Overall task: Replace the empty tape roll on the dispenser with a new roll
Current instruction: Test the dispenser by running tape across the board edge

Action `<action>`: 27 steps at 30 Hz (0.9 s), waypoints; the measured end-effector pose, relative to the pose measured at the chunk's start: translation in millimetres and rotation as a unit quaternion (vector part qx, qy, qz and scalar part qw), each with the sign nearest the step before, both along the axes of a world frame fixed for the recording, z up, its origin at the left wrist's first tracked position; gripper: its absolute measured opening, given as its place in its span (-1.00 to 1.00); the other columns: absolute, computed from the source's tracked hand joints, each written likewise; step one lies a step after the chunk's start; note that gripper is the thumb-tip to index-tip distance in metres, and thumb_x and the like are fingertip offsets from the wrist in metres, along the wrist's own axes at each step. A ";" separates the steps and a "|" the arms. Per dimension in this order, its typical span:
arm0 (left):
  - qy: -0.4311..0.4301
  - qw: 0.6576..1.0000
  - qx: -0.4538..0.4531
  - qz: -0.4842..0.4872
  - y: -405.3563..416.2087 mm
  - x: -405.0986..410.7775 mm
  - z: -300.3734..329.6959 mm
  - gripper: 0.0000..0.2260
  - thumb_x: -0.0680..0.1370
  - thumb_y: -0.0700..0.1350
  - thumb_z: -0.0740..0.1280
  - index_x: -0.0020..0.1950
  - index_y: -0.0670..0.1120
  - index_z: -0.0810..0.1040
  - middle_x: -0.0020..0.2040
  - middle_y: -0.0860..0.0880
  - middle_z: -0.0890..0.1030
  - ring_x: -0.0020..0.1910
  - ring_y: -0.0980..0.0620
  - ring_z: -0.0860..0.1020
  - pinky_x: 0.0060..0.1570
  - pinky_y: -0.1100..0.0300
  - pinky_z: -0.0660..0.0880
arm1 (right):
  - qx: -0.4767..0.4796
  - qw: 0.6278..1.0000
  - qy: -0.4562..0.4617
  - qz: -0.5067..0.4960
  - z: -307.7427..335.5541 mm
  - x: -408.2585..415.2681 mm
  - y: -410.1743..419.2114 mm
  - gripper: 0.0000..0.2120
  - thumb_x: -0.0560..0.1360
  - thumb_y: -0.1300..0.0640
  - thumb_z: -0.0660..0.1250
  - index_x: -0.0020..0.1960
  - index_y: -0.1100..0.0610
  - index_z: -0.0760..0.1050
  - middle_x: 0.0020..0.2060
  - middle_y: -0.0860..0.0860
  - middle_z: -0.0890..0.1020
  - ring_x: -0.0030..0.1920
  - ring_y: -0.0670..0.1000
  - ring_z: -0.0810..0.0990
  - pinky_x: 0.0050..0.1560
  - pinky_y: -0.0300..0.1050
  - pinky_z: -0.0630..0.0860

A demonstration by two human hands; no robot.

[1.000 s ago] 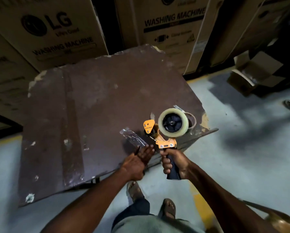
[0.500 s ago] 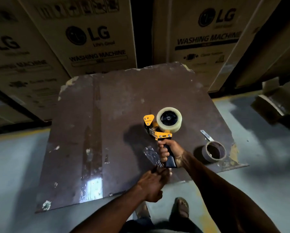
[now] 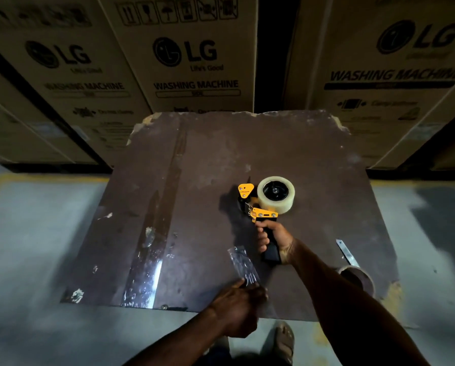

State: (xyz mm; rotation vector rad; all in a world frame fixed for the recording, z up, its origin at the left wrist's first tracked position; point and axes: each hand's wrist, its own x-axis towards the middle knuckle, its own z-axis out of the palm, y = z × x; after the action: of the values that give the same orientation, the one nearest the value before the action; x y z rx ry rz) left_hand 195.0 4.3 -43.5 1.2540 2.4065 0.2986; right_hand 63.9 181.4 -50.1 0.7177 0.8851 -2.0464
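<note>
An orange-and-black tape dispenser [image 3: 258,207] stands over the brown board [image 3: 194,180] with a full clear tape roll [image 3: 276,194] on its hub. My right hand [image 3: 272,237] grips its black handle. A strip of clear tape [image 3: 243,265] runs from the dispenser's front down to my left hand [image 3: 238,302], which pinches its end at the board's near edge. The empty brown cardboard core [image 3: 358,278] lies on the board to the right, partly hidden behind my right forearm.
Large cardboard washing-machine boxes [image 3: 194,62] stand close behind the board. A small metal strip [image 3: 346,252] lies near the empty core. A shiny band of old tape [image 3: 147,273] runs down the board's left side. My sandalled foot [image 3: 283,342] shows on the grey floor below.
My right hand has carried the dispenser farther from me, and the tape strip between it and my left hand has grown longer. The view has tilted up towards the boxes.
</note>
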 end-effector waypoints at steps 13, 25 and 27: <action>-0.107 0.974 0.012 0.200 4.9 -59.4 28.8 -0.66 0.53 0.11 0.14 0.16 0.01 0.57 0.09 -0.07 0.68 0.09 -0.13 0.61 0.02 0.07 0.55 | 0.109 0.993 -0.004 0.039 -1.3 2.3 6.2 -0.77 0.55 0.02 0.33 -0.22 0.11 0.48 -0.43 0.03 0.51 -0.46 0.01 0.51 -0.42 -0.17 0.45; -0.097 0.874 0.138 0.456 -8.7 -180.3 12.3 -0.42 0.51 0.04 0.43 0.49 -0.06 0.38 0.34 -0.15 0.58 0.30 -0.12 0.55 0.26 0.05 0.49 | 0.269 0.962 0.052 0.000 6.5 12.5 1.7 -0.84 0.56 0.08 0.40 0.05 0.13 0.50 -0.35 0.08 0.58 -0.46 -0.02 0.59 -0.50 -0.20 0.53; -0.116 0.871 0.152 0.452 -7.0 -190.0 7.4 -0.37 0.49 -0.01 0.46 0.52 -0.05 0.33 0.37 -0.13 0.55 0.35 -0.10 0.51 0.30 0.09 0.45 | 0.278 0.959 0.053 0.000 9.1 12.4 0.7 -0.88 0.56 0.10 0.40 0.00 0.13 0.51 -0.36 0.07 0.58 -0.47 -0.03 0.58 -0.49 -0.21 0.53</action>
State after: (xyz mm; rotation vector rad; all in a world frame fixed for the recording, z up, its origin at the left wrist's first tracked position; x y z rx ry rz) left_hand 5.0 -2.7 -36.2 0.0572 2.6125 1.0546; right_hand 76.3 182.1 -41.1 0.9037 1.5525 -1.8551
